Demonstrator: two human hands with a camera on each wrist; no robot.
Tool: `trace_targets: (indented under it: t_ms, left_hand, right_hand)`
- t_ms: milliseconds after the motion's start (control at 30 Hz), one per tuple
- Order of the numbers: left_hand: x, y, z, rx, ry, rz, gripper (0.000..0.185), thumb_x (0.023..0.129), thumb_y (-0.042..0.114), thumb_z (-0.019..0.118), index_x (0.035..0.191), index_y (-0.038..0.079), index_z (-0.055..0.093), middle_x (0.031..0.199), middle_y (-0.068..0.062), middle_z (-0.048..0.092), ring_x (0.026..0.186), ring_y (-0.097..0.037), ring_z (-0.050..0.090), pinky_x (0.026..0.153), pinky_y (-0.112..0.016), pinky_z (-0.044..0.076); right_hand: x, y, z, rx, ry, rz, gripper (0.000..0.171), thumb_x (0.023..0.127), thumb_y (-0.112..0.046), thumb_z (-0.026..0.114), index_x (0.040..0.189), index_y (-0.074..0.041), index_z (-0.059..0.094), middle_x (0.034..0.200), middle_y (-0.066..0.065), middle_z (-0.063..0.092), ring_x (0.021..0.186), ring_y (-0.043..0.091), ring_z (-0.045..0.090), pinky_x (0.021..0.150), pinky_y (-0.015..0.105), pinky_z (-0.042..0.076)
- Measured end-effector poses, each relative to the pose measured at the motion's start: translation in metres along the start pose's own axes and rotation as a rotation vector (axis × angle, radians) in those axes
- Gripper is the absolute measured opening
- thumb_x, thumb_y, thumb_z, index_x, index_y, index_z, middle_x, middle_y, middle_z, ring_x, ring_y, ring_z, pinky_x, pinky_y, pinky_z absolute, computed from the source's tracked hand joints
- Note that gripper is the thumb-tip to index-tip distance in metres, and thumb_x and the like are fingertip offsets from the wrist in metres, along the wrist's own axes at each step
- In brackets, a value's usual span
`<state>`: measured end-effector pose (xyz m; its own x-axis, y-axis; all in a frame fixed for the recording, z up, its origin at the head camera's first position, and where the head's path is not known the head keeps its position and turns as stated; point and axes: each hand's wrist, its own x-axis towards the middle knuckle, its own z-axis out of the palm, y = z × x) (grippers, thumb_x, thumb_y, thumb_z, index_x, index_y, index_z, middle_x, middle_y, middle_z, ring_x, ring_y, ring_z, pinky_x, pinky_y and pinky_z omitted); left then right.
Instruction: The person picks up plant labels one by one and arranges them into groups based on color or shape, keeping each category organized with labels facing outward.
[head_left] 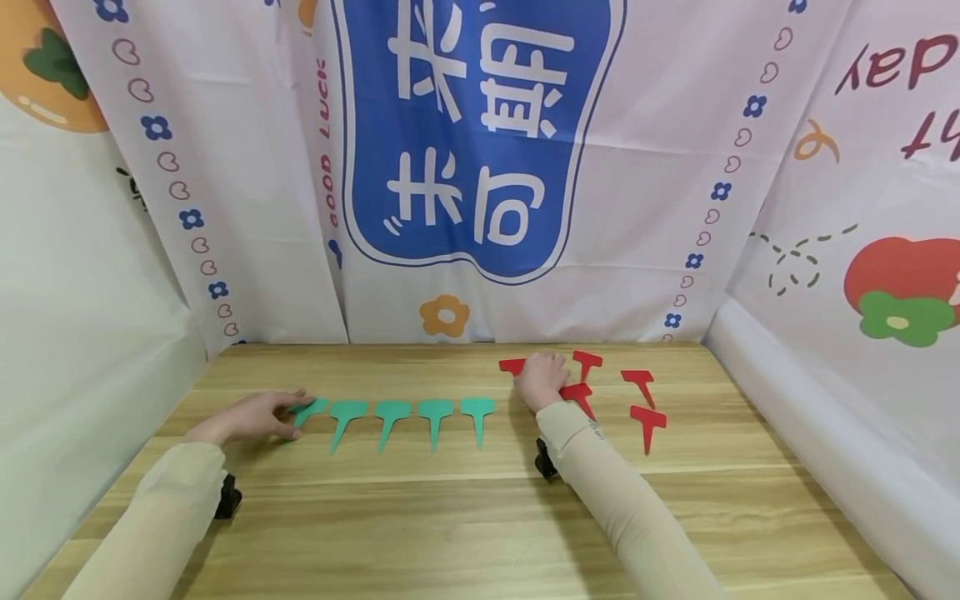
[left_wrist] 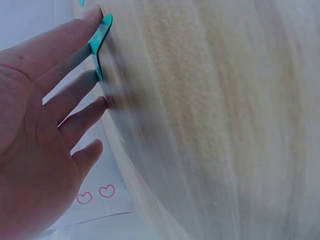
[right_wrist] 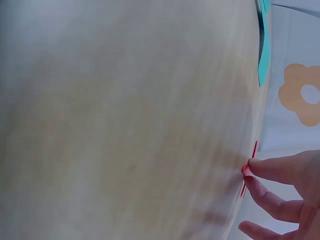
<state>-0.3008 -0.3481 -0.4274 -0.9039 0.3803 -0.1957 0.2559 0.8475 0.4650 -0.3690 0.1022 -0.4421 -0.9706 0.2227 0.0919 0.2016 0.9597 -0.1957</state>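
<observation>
Several teal T-shaped plant labels (head_left: 393, 410) lie in a row on the wooden table, stems toward me. My left hand (head_left: 258, 417) is at the leftmost teal label (head_left: 309, 407), its thumb and fingers extended around it. In the left wrist view, fingertips touch this label (left_wrist: 102, 35). My right hand (head_left: 543, 379) is over the scattered red T-shaped plant labels. Its thumb and index finger pinch a red label (right_wrist: 246, 170) close to the tabletop. A red label (head_left: 513, 366) shows left of that hand, partly hidden by it, and another (head_left: 577, 392) sits beside the wrist.
Further red labels lie to the right: one at the back (head_left: 587, 363), one right of it (head_left: 639, 379) and one nearer me (head_left: 648, 421). A printed cloth (head_left: 465, 308) hangs along the table's back edge, with white cloth walls on both sides.
</observation>
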Motion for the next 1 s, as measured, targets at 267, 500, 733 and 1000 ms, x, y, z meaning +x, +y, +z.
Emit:
trace_targets:
  t_ms: [267,500,733,1000]
  left_hand:
    - [-0.0015,0.0024,0.0003,0.002,0.003,0.004,0.071,0.081,0.036,0.073,0.14,0.007,0.046,0.151,-0.024,0.028,0.134,-0.055,0.021,0.101,-0.072,0.022]
    - [0.0013,-0.0004,-0.0001,0.009,0.007,0.013,0.071,0.081,0.037,0.073,0.14,0.007,0.046,0.151,-0.024,0.028,0.134,-0.055,0.022,0.101,-0.072,0.022]
    - [0.0017,-0.0019,0.0014,0.017,0.011,0.015,0.071,0.081,0.037,0.073,0.14,0.007,0.047,0.151,-0.024,0.029,0.134,-0.054,0.022,0.101,-0.072,0.023]
    - [0.001,-0.0005,0.0014,0.016,0.01,0.01,0.071,0.081,0.037,0.073,0.14,0.007,0.046,0.15,-0.024,0.029,0.134,-0.055,0.022,0.101,-0.072,0.023]
  right_hand:
    - [-0.0005,-0.0017,-0.0016,-0.01,-0.003,0.006,0.042,0.081,-0.042,0.071,0.1,-0.005,0.065,0.108,0.017,0.058,0.108,0.035,0.047,0.086,0.049,0.045]
    - [0.0007,-0.0029,-0.0043,-0.018,-0.028,0.016,0.035,0.085,-0.036,0.067,0.101,-0.005,0.065,0.108,0.018,0.057,0.108,0.036,0.046,0.087,0.05,0.045]
    - [0.0021,-0.0052,-0.0069,-0.01,-0.077,0.051,0.029,0.09,-0.029,0.061,0.106,-0.005,0.064,0.113,0.019,0.056,0.109,0.036,0.045,0.089,0.052,0.044]
    - [0.0034,-0.0075,-0.0066,0.017,-0.092,0.062,0.023,0.091,-0.026,0.06,0.101,-0.006,0.065,0.11,0.02,0.055,0.11,0.039,0.044,0.09,0.056,0.042]
